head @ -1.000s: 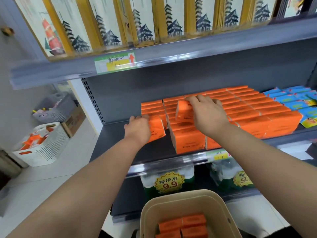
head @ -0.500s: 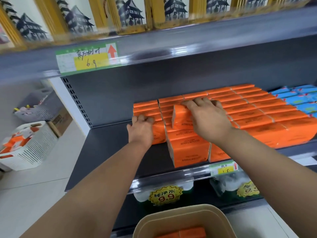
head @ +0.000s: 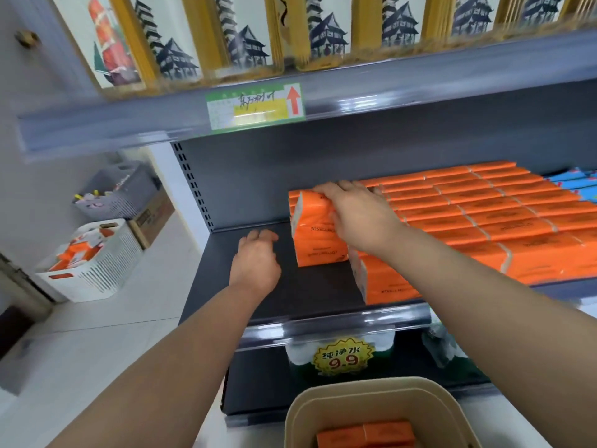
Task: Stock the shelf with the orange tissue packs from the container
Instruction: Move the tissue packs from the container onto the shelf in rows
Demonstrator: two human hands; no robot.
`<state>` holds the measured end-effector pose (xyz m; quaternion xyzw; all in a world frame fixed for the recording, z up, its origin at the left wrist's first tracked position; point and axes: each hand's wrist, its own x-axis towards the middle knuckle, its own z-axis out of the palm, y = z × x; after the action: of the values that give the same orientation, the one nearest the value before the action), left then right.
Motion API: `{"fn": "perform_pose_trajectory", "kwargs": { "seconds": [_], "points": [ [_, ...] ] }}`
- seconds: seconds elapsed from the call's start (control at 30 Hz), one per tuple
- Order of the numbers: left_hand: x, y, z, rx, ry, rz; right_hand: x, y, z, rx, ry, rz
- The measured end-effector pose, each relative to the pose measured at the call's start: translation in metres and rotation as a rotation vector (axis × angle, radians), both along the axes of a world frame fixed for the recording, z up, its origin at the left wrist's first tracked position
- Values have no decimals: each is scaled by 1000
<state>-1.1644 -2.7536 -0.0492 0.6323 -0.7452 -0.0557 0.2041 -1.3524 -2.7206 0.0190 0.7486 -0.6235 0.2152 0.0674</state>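
Orange tissue packs (head: 484, 218) fill the middle and right of the dark shelf (head: 300, 295) in rows. At their left end stands one upright orange pack (head: 318, 240). My right hand (head: 358, 215) lies over its top edge, fingers curled on it. My left hand (head: 256, 261) hovers just left of that pack above the bare shelf, fingers loosely curled and holding nothing. Another orange pack (head: 384, 282) stands at the shelf's front, under my right forearm. The beige container (head: 381, 402) sits at the bottom centre with orange packs (head: 365, 436) inside.
An upper shelf with a green price tag (head: 255, 106) overhangs. Blue packs (head: 578, 185) sit at the far right. A white basket (head: 93, 263), a grey basket (head: 119, 192) and a cardboard box (head: 151, 218) stand on the floor at left. Bottled water (head: 339, 354) fills the lower shelf.
My left hand has let go of the pack it was pressing and drawn back to the left. My right hand stays on the upright pack. The view shifted left.
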Motion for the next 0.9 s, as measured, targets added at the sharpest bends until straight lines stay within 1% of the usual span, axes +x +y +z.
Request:
{"fn": "perform_pose_trajectory", "kwargs": {
  "seconds": [0.07, 0.13, 0.23, 0.33, 0.47, 0.63, 0.77, 0.9],
  "points": [
    [15, 1, 1, -15, 10, 28, 16, -5, -7, 45, -6, 65],
    [23, 1, 3, -23, 18, 34, 25, -7, -19, 95, 35, 92],
    [26, -2, 3, -12, 23, 21, 27, -12, -39, 169, 117, 62],
    [17, -5, -1, 38, 34, -33, 21, -18, -53, 221, 130, 24],
    [0, -9, -8, 130, 76, -117, 24, -26, -60, 204, 149, 22],
    [-13, -7, -9, 185, 132, -154, 26, -33, -75, 246, 95, 33],
    [-14, -3, -9, 156, 135, -146, 26, -34, -72, 279, 125, 16],
    [-9, 5, -9, 111, 116, -132, 23, -22, -71, 234, 157, 12]
  ]
}}
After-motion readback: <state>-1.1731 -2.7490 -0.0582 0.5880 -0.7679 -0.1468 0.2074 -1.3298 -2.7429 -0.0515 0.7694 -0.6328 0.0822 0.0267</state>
